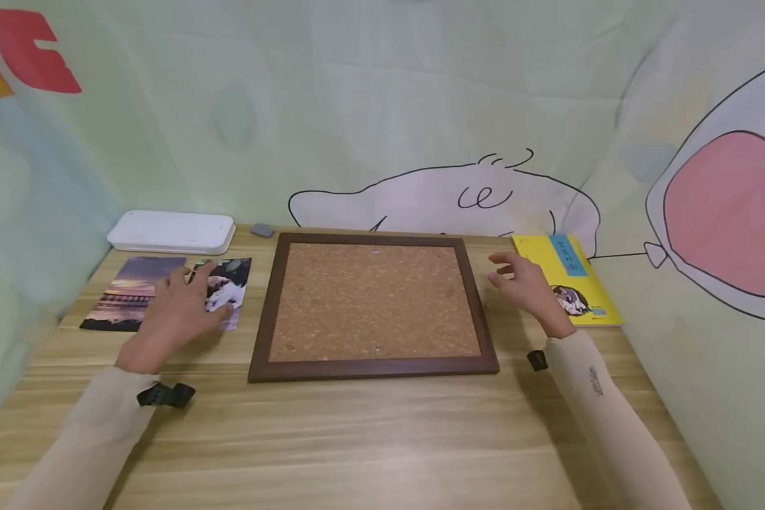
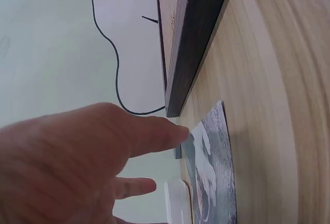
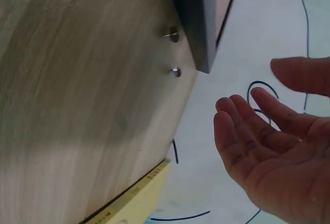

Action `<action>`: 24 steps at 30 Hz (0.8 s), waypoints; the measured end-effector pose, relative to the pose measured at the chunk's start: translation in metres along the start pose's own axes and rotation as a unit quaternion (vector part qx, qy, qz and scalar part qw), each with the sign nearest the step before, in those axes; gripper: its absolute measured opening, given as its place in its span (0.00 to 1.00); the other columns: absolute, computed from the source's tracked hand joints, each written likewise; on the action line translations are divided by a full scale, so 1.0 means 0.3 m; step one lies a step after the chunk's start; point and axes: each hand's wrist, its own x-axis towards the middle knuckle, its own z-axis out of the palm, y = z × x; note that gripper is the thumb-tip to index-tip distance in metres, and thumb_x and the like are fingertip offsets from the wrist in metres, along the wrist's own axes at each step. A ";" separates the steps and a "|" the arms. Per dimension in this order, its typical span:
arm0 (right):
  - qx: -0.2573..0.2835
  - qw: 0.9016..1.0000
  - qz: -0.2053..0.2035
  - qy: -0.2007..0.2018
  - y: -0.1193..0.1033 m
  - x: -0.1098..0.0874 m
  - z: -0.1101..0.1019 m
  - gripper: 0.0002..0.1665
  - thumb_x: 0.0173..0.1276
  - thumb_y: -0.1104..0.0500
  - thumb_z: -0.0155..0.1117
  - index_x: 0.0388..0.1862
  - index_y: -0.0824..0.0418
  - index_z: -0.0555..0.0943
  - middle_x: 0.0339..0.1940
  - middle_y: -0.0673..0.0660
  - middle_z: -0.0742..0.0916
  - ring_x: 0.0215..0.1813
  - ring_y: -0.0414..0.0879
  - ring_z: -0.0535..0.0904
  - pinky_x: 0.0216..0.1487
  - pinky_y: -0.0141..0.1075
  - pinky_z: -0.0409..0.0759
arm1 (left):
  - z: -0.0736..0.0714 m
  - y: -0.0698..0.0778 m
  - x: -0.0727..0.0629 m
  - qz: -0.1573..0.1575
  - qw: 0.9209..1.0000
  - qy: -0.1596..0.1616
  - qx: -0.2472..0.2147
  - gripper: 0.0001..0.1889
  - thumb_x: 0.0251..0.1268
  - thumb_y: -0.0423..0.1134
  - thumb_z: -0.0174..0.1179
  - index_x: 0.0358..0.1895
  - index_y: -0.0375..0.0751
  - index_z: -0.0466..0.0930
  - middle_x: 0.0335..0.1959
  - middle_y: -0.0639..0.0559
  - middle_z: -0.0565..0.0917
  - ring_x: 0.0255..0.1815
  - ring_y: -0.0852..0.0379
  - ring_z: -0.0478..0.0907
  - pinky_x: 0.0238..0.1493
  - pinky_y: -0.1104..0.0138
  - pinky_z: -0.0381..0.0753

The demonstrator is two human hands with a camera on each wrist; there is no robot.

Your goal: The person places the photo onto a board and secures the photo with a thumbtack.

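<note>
My left hand (image 1: pixel 177 306) hovers over two photo prints at the left, fingers spread and loosely bent, gripping nothing. One print is a sunset photo (image 1: pixel 117 297). The other, a photo with a white figure (image 2: pixel 209 183), shows beneath the thumb in the left wrist view; whether the thumb touches it I cannot tell. Between my hands lies a cork board (image 1: pixel 376 301) in a dark brown frame. My right hand (image 1: pixel 525 285) is in the air between the board and a yellow book (image 1: pixel 538 262), its fingers relaxed around nothing. Two metal thumbtacks (image 3: pixel 174 34) lie on the table beside the frame.
A white case (image 1: pixel 172 232) stands at the back left, with a small grey block (image 1: pixel 263 230) to its right. The wooden table (image 1: pixel 382 439) meets a fabric backdrop (image 1: pixel 370 106) with cartoon drawings behind and at the sides.
</note>
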 end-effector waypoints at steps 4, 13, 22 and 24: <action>0.002 0.999 0.040 -0.008 0.011 0.028 0.009 0.26 0.81 0.59 0.60 0.72 0.70 0.76 0.70 0.73 0.82 0.69 0.69 0.81 0.68 0.60 0.82 | 0.000 0.000 0.009 -0.013 1.000 -0.010 0.004 0.47 0.74 0.50 0.63 0.84 0.30 0.48 0.78 0.08 0.46 0.74 0.05 0.47 0.62 0.17 0.64; -0.026 0.995 0.073 -0.058 0.067 0.073 0.010 0.18 0.80 0.61 0.60 0.62 0.69 0.85 0.60 0.72 0.87 0.60 0.64 0.83 0.64 0.55 0.82 | 0.008 -0.013 0.009 -0.026 0.999 -0.026 0.005 0.46 0.72 0.46 0.66 0.82 0.28 0.51 0.78 0.07 0.45 0.75 0.06 0.46 0.60 0.18 0.68; -0.050 0.995 0.035 -0.081 0.108 0.097 0.041 0.13 0.79 0.61 0.64 0.54 0.66 0.89 0.54 0.67 0.91 0.54 0.59 0.85 0.58 0.50 0.84 | 0.005 -0.024 0.013 -0.034 0.998 -0.050 -0.009 0.47 0.73 0.47 0.65 0.84 0.32 0.49 0.78 0.08 0.43 0.75 0.07 0.44 0.61 0.16 0.65; -0.051 0.995 0.027 -0.080 0.106 0.099 0.044 0.12 0.78 0.62 0.64 0.52 0.66 0.90 0.52 0.66 0.92 0.52 0.57 0.85 0.55 0.48 0.84 | 0.005 -0.024 0.014 -0.035 0.998 -0.051 -0.009 0.47 0.73 0.47 0.65 0.84 0.32 0.49 0.78 0.08 0.43 0.75 0.07 0.44 0.61 0.16 0.65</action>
